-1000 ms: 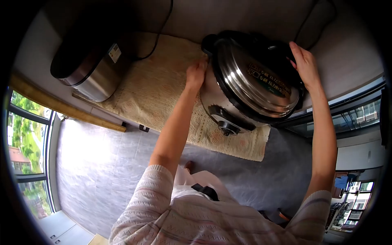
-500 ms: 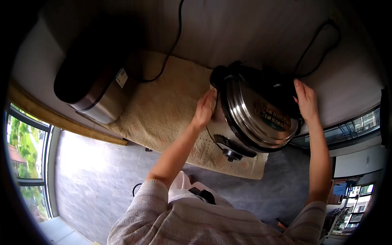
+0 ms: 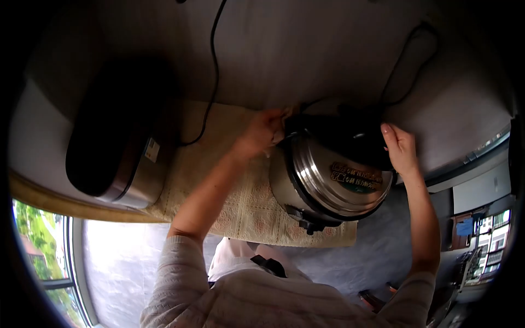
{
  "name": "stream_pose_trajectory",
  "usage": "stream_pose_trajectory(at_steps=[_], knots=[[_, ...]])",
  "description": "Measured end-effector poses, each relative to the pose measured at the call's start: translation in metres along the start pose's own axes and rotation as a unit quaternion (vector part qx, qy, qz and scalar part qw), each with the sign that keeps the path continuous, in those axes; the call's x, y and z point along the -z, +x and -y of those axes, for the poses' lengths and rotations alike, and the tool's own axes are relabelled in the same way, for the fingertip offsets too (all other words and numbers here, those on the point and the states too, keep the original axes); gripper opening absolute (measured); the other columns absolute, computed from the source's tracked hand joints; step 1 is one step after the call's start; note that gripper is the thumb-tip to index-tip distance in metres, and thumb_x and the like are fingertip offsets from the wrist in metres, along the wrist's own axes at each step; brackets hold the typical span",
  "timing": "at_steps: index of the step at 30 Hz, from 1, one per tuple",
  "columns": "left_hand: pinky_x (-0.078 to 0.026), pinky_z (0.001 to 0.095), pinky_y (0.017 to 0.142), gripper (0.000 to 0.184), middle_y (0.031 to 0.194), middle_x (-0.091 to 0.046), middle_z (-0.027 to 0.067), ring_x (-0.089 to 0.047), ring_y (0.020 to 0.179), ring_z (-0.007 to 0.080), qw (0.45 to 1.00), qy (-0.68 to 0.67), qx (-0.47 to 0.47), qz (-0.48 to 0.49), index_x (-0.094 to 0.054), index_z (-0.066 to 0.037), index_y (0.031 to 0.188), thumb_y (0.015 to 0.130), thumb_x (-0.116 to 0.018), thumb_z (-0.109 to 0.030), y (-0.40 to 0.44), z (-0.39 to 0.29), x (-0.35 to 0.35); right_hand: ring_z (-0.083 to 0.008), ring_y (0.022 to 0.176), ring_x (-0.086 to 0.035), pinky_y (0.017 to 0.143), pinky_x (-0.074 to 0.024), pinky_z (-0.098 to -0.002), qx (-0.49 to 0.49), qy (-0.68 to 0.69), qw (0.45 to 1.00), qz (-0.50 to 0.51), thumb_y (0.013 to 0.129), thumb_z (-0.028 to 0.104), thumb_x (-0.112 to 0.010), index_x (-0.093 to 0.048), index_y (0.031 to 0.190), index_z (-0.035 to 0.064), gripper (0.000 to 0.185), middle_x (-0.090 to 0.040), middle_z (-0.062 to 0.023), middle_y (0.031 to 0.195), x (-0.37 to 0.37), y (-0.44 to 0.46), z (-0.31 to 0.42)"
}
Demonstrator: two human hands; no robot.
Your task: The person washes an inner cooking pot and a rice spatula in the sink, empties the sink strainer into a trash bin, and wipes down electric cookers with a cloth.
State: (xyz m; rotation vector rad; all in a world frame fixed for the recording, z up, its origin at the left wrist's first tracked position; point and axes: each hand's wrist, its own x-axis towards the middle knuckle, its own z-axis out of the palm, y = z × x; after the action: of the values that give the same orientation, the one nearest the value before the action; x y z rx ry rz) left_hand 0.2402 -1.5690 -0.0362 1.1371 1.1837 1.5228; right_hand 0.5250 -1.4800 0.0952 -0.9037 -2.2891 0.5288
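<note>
An electric pressure cooker (image 3: 342,180) with a shiny steel lid, gold lettering and a black knob at the front stands on a patterned beige tablecloth (image 3: 246,210). My left hand (image 3: 262,134), slightly blurred, is closed on a crumpled pale cloth or tissue (image 3: 284,116) at the cooker's back left edge. At the cooker's right side, my right hand (image 3: 402,150) has its fingers curled against the dark edge. Shadow hides just what those fingers grip there. The black part on top of the lid is also in deep shade.
A tall black and steel appliance (image 3: 126,147) with a white label stands on the left of the table. One black cord (image 3: 214,71) hangs beside it; another cord (image 3: 410,65) loops along the wall behind the cooker. Grey floor (image 3: 120,251) lies below.
My left hand has moved from the cooker's left side up to its back left edge, taking the pale cloth or tissue along. My right hand stays at the right side. The camera view has shifted.
</note>
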Motion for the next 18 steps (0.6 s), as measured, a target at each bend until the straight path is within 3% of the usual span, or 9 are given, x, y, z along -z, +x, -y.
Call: stream_pose_trajectory(at_steps=[1,4,7,10,14,17,18], knots=[[-0.043,0.0251,0.049,0.022,0.064,-0.055,0.0036,-0.048,0.054,0.0071,1.0,0.001,-0.031,0.007,-0.055,0.001,0.106,0.089,-0.046,-0.009,0.012,-0.002,0.001,-0.0069,0.046,-0.036,0.043,-0.0306,-0.0259,0.007,0.001,1.0,-0.006,0.09,0.027,-0.051,-0.052,0.066,0.0002,0.036,-0.039,-0.0033,0.047,-0.001,0.0,0.001],[-0.043,0.0233,0.053,0.022,0.072,-0.058,0.0042,-0.051,0.062,0.008,0.985,0.134,0.082,0.074,-0.056,-0.001,0.106,0.088,-0.049,-0.011,0.037,-0.031,0.007,-0.011,0.045,-0.039,0.044,-0.0334,-0.0287,-0.004,-0.016,1.0,-0.017,0.089,0.026,-0.052,-0.054,0.067,0.0002,0.034,-0.043,-0.008,0.049,-0.001,-0.002,0.006],[-0.044,0.0242,0.052,0.023,0.078,-0.059,0.0029,-0.052,0.062,0.009,0.975,0.184,0.056,0.113,-0.056,-0.003,0.106,0.089,-0.049,-0.015,0.081,-0.051,0.003,-0.0195,0.043,-0.043,0.045,-0.0364,-0.0312,-0.011,-0.037,0.999,-0.016,0.088,0.028,-0.053,-0.056,0.069,0.0006,0.033,-0.047,-0.0131,0.052,0.0,0.0,0.01],[-0.047,0.0267,0.064,0.029,0.095,-0.061,0.0049,-0.056,0.077,0.0131,0.944,0.235,0.074,0.218,-0.055,-0.005,0.112,0.09,-0.048,-0.023,0.091,-0.115,-0.035,-0.0244,0.043,-0.044,0.045,-0.0362,-0.0319,-0.022,-0.05,0.998,-0.008,0.087,0.029,-0.053,-0.055,0.066,0.0015,0.035,-0.046,-0.0134,0.052,0.003,0.001,0.013],[-0.031,0.0357,0.097,0.043,0.121,-0.052,0.0127,-0.045,0.113,0.0266,0.827,0.345,-0.117,0.429,-0.05,-0.009,0.121,0.091,-0.038,-0.037,0.149,-0.05,-0.109,-0.0261,0.043,-0.043,0.044,-0.0359,-0.0325,0.002,-0.064,0.998,-0.028,0.087,0.029,-0.053,-0.053,0.064,0.0019,0.036,-0.046,-0.013,0.051,0.002,0.001,0.012],[-0.031,0.0338,0.099,0.044,0.127,-0.048,0.0097,-0.043,0.116,0.0229,0.79,0.339,0.035,0.511,-0.043,-0.01,0.129,0.091,-0.043,-0.032,0.166,-0.07,-0.131,-0.029,0.044,-0.044,0.044,-0.0366,-0.0337,-0.006,-0.079,0.997,-0.021,0.087,0.03,-0.053,-0.052,0.061,0.0028,0.037,-0.046,-0.0139,0.051,0.003,0.002,0.013],[-0.031,0.0331,0.099,0.045,0.128,-0.047,0.0087,-0.043,0.116,0.0222,0.787,0.374,0.049,0.489,-0.042,-0.011,0.13,0.091,-0.042,-0.032,0.167,-0.071,-0.132,-0.0302,0.045,-0.045,0.045,-0.0372,-0.0344,-0.011,-0.085,0.996,-0.019,0.087,0.031,-0.052,-0.053,0.062,0.0031,0.038,-0.047,-0.0143,0.052,0.003,0.003,0.013]])
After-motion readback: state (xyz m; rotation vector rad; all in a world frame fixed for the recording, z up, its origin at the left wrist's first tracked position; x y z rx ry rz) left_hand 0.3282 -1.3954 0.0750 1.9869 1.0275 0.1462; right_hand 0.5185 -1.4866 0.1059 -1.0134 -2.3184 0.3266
